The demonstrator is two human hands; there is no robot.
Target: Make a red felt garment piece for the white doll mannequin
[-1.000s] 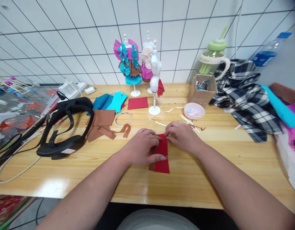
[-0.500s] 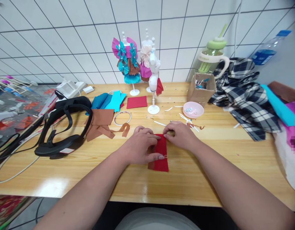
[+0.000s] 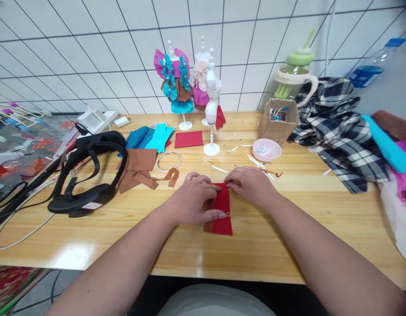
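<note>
Red paper piece [image 3: 222, 215] lies flat on the wooden counter [image 3: 288, 237], near the front edge, centre of view. Left hand [image 3: 193, 202] rests on its left side, fingers curled, thumb pressing down near the paper's middle. Right hand [image 3: 251, 186] pinches the paper's top edge, fingertips close together and touching the left hand's fingertips there. Both hands on the paper, neither lifted.

Behind the hands: bare white mini mannequin [image 3: 212, 118] on a round stand with a red scrap at its waist; two more mannequins against the tiled wall, one dressed in magenta, teal and brown paper [image 3: 173, 81], one in pale pink and magenta [image 3: 200, 79]. Flat red paper sheet [image 3: 189, 139] lies just left of the white stand. Teal paper sheets [image 3: 150, 138] and brown paper pieces [image 3: 139, 169] sit further left, with a white ring [image 3: 168, 161] beside them. Black headset [image 3: 89, 173] at far left, cables running off the edge.

Right of the hands: pink dish [image 3: 266, 150] with small beads, white paper strips [image 3: 255, 162] scattered near it, small cardboard box [image 3: 279, 120] behind. Green-lidded jug with straw [image 3: 295, 74] stands by the wall. Plaid cloth [image 3: 341, 131] bunched at right, water bottle [image 3: 371, 70] behind it.
</note>
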